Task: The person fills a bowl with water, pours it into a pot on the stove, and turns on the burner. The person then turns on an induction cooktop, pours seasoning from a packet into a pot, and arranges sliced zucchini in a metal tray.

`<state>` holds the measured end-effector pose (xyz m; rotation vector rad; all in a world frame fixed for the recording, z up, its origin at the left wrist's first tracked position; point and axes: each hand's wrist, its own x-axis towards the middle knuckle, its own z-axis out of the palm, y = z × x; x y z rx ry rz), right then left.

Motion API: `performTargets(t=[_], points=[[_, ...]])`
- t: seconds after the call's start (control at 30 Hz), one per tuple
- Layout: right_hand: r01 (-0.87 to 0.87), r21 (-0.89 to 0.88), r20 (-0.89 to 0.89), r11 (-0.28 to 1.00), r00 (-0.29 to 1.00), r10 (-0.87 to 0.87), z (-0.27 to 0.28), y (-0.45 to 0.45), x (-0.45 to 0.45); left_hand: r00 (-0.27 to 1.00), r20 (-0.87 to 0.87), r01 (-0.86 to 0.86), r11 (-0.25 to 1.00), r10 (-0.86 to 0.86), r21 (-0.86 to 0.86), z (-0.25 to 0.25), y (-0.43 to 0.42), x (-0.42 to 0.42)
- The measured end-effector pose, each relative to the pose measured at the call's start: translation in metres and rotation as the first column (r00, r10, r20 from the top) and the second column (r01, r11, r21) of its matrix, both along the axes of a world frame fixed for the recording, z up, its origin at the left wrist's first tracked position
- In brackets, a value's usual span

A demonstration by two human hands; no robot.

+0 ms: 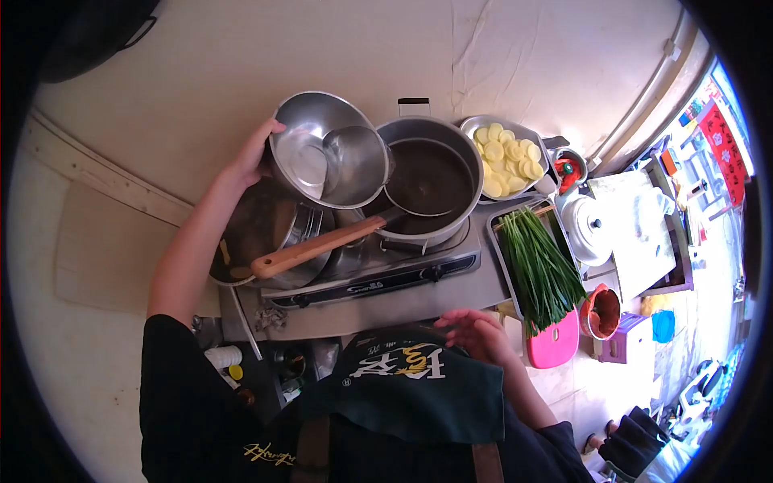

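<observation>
My left hand (pixel 259 149) grips the rim of a steel bowl (pixel 302 157), which is held up and tilted over the stove. The bowl's edge overlaps the left side of a large steel pot (pixel 475 145) holding dark liquid (pixel 423 173). A utensil with a long wooden handle (pixel 322 245) reaches into the pot; its head is partly under the liquid. Near the front of my dark apron (pixel 419 402), my right hand (pixel 481 334) hovers with fingers apart and nothing in it.
The pot stands on a gas stove (pixel 386 282), beside a wok (pixel 233 209). To the right are a tray of sliced yellow rounds (pixel 507 161), a tray of green chives (pixel 539 266), a white lidded pot (pixel 586 229), a pink board (pixel 555 342) and a red-brown bowl (pixel 600 314).
</observation>
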<state>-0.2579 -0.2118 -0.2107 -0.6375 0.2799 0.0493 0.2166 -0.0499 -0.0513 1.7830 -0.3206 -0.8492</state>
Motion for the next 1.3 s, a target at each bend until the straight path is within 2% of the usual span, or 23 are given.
performTargets(t=[0.17, 0.27, 0.33, 0.47, 0.53, 0.67, 0.73, 0.77, 0.83, 0.87, 0.93, 0.97, 1.03, 1.07, 1.13, 1.23, 1.3], points=[[-0.007, 0.012, -0.014, 1.000, 1.000, 0.008, -0.004, -0.001, 0.000, 0.998, 0.046, 0.028, 0.995, -0.033, 0.097, 0.001, -0.010, 0.010], [-0.008, 0.014, -0.007, 1.000, 1.000, 0.008, -0.007, -0.002, 0.000, 0.990, 0.135, 0.028, 0.992, -0.044, 0.123, 0.009, -0.020, 0.002], [-0.005, 0.021, 0.005, 1.000, 1.000, 0.004, -0.008, -0.002, -0.001, 0.947, 0.288, 0.119, 0.988, -0.142, 0.094, 0.027, -0.032, -0.021], [-0.007, 0.032, 0.005, 0.999, 1.000, 0.007, -0.009, -0.004, -0.002, 0.918, 0.354, 0.151, 0.982, -0.182, 0.114, 0.021, -0.038, -0.007], [-0.002, 0.034, 0.004, 0.999, 1.000, 0.002, -0.009, -0.005, -0.002, 0.868, 0.442, 0.178, 0.972, -0.228, 0.152, 0.019, -0.041, -0.003], [-0.009, 0.067, 0.022, 0.998, 1.000, 0.007, -0.013, -0.008, -0.005, 0.803, 0.546, 0.210, 0.971, -0.238, 0.114, 0.018, -0.045, -0.002], [-0.013, 0.103, 0.056, 0.995, 0.998, 0.008, -0.017, -0.009, -0.005, 0.882, 0.443, 0.120, 0.986, -0.158, 0.113, 0.032, -0.049, -0.018], [-0.014, 0.105, 0.054, 0.994, 0.999, 0.008, -0.019, -0.009, -0.006, 0.882, 0.444, 0.120, 0.986, -0.158, 0.114, 0.035, -0.048, -0.020], [-0.014, 0.107, 0.053, 0.994, 0.999, 0.008, -0.019, -0.009, -0.007, 0.955, 0.287, 0.035, 0.991, -0.071, 0.129, 0.039, -0.046, -0.022], [-0.009, 0.082, 0.041, 0.997, 0.999, 0.005, -0.018, -0.009, -0.007, 0.955, 0.289, 0.035, 0.991, -0.072, 0.129, 0.037, -0.041, -0.016], [-0.003, 0.057, 0.030, 0.998, 1.000, 0.001, -0.016, -0.009, -0.007, 1.000, 0.010, -0.007, 1.000, 0.007, 0.007, 0.033, -0.034, -0.006], [0.002, 0.050, 0.021, 0.999, 1.000, -0.003, -0.015, -0.009, -0.008, 1.000, 0.011, -0.007, 1.000, 0.006, 0.007, 0.032, -0.030, -0.003], [0.004, 0.041, 0.012, 0.999, 1.000, -0.004, -0.015, -0.011, -0.008, 0.984, -0.176, -0.072, 0.974, 0.034, -0.216, 0.042, -0.023, -0.018], [-0.011, 0.065, 0.031, 0.998, 0.999, 0.009, -0.017, -0.013, -0.008, 0.984, -0.176, -0.078, 0.973, 0.039, -0.216, 0.045, -0.020, -0.022], [-0.039, 0.088, 0.051, 0.995, 0.998, 0.035, -0.018, -0.014, -0.007, 0.972, -0.236, -0.092, 0.909, -0.008, -0.406, 0.049, -0.010, -0.027], [-0.076, 0.085, 0.059, 0.993, 0.996, 0.071, -0.018, -0.015, -0.002, 0.957, -0.289, -0.126, 0.855, -0.029, -0.503, 0.057, 0.016, -0.017], [-0.094, 0.098, 0.057, 0.991, 0.994, 0.089, -0.019, -0.016, 0.001, 0.961, -0.276, -0.175, 0.843, 0.033, -0.508, 0.065, 0.035, -0.012]])
